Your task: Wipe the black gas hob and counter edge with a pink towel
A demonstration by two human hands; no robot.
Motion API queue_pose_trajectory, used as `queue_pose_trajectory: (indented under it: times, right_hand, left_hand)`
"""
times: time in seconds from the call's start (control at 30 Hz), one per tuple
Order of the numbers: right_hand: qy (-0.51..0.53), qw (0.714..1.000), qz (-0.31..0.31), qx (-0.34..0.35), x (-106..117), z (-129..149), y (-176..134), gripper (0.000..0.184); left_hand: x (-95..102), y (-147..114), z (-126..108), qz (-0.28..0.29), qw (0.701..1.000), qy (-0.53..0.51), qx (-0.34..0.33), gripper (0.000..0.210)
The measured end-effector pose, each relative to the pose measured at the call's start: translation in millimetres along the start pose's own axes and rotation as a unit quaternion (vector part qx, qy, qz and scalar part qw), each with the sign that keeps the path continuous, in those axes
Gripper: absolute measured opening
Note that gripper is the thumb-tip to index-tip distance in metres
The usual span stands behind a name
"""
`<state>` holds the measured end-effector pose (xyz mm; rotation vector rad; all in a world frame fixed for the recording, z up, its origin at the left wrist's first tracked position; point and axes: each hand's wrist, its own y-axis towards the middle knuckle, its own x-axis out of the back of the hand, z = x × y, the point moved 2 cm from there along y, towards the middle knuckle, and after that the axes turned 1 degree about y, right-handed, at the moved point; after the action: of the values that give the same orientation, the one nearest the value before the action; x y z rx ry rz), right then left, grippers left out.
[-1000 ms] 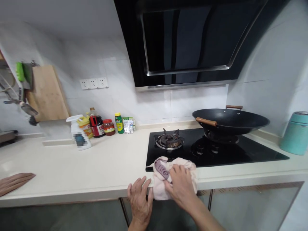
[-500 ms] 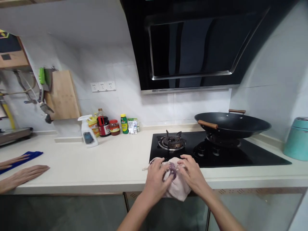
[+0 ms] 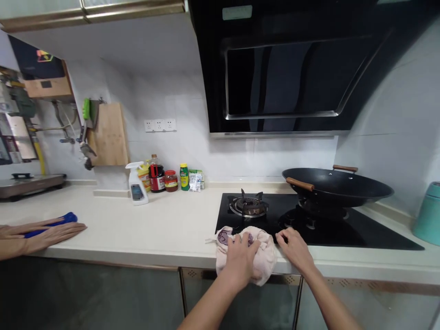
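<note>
A pale pink cloth (image 3: 264,261) with purple patches lies bunched over the counter's front edge, by the near left edge of the black gas hob (image 3: 271,224). My left hand (image 3: 239,257) rests on top of the cloth, its fingers bent and apart. Just right of the cloth, my right hand (image 3: 294,247) is at the hob's front edge with its fingers curled together. No object shows in it, though the undersides of its fingers are hidden.
A black wok (image 3: 337,188) stands on the right burner; the left burner (image 3: 249,206) is bare. A spray bottle (image 3: 137,185) and several condiments line the wall. At left, another person's hands (image 3: 57,236) press a blue cloth (image 3: 68,217). A turquoise container (image 3: 428,215) stands far right.
My right hand has let go of the cloth and moved right. My left hand has shifted onto the cloth, which is spread wider. The other person's hands and blue cloth appear further right.
</note>
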<state>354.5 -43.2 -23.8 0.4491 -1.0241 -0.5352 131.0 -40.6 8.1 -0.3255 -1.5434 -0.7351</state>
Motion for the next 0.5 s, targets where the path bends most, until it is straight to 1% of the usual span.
queue_pose_trajectory:
  times: [0.07,0.13,0.2,0.27,0.37,0.43,0.5]
  right_hand:
    - [-0.018,1.000,-0.012,-0.011,-0.5,0.0,-0.2,0.034]
    - [-0.026,1.000,-0.012,-0.010,-0.3,-1.2,0.1,0.034]
    - [-0.026,1.000,-0.004,0.000,0.5,-4.1,0.5,0.038]
    - [-0.023,1.000,0.004,0.006,1.3,-8.9,1.0,0.047]
    - [-0.023,1.000,0.013,0.012,0.5,-16.7,1.4,0.052]
    - [-0.025,0.999,0.022,0.017,-1.6,-20.8,1.6,0.051]
    - [-0.028,0.999,0.030,0.022,-4.3,-23.7,1.6,0.051]
  left_hand:
    - [-3.3,4.7,-16.0,0.008,1.000,0.021,0.005,0.093]
    - [-10.2,11.3,-35.6,0.005,0.999,0.037,-0.006,0.089]
    - [-18.7,17.5,-54.3,-0.009,0.999,0.040,-0.028,0.084]
    - [-26.8,20.6,-67.2,-0.034,0.998,0.025,-0.044,0.081]
    - [-35.5,17.9,-72.6,-0.078,0.996,-0.001,-0.040,0.079]
    - [-38.8,13.0,-70.0,-0.105,0.994,-0.005,-0.037,0.080]
    - [-40.8,8.0,-65.2,-0.119,0.992,-0.005,-0.043,0.080]
